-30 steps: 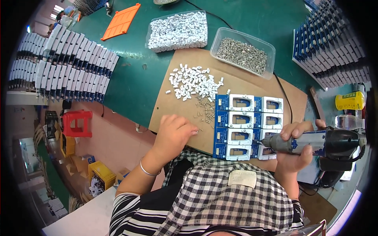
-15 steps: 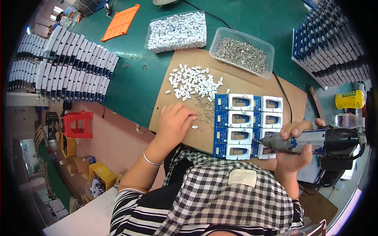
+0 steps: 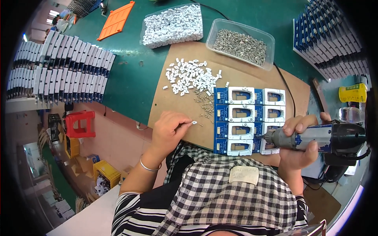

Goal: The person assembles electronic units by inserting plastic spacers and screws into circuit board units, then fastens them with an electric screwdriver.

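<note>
My left hand (image 3: 168,129) rests on a brown board (image 3: 177,106) and pinches a small white plastic piece (image 3: 193,122) at its fingertips. My right hand (image 3: 301,143) grips an electric screwdriver (image 3: 319,137), whose tip points left at the lower part of a block of blue and white frames (image 3: 246,118) laid in rows on the board. A heap of small white pieces (image 3: 189,75) and some loose screws (image 3: 205,103) lie on the board above my left hand.
A clear bag of white pieces (image 3: 173,25) and a clear tray of screws (image 3: 241,44) sit at the back of the green table (image 3: 130,82). Stacks of finished frames stand at left (image 3: 59,70) and at right (image 3: 334,39). An orange plate (image 3: 116,19) lies far left; a yellow container (image 3: 352,93) sits right.
My left hand slid up toward the loose screws, then came back down the board with a small white piece in its fingertips. The screwdriver has stayed in place.
</note>
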A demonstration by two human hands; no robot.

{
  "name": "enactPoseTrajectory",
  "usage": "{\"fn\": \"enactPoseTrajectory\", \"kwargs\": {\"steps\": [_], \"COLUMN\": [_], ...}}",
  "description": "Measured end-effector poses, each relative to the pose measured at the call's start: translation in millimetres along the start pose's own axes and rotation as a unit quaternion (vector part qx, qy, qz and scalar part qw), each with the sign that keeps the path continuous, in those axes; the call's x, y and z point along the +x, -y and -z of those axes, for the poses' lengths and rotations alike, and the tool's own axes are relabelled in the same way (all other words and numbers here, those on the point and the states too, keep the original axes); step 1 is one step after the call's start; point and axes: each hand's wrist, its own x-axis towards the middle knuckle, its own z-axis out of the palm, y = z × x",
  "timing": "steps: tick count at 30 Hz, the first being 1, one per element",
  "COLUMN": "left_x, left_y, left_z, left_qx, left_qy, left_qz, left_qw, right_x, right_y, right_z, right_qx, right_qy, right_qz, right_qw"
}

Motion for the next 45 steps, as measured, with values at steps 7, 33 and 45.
{"fn": "enactPoseTrajectory", "kwargs": {"steps": [7, 33, 45], "left_x": [1.0, 5.4, 6.5], "left_y": [4.4, -20.8, -41.7], "left_z": [1.5, -15.6, -56.3], "left_qx": [0.000, 0.037, -0.063], "left_qy": [0.022, 0.034, 0.069], "left_qz": [-0.024, -0.093, -0.134], "left_qw": [0.999, 0.994, 0.987], "right_x": [0.4, -6.4, -17.4], "right_y": [1.5, 15.4, 22.7], "right_z": [1.3, 11.4, -3.3], "right_qx": [-0.017, -0.005, 0.019], "right_qy": [-0.015, -0.028, 0.028], "right_qz": [-0.007, -0.010, -0.039], "right_qw": [1.000, 1.000, 0.999]}}
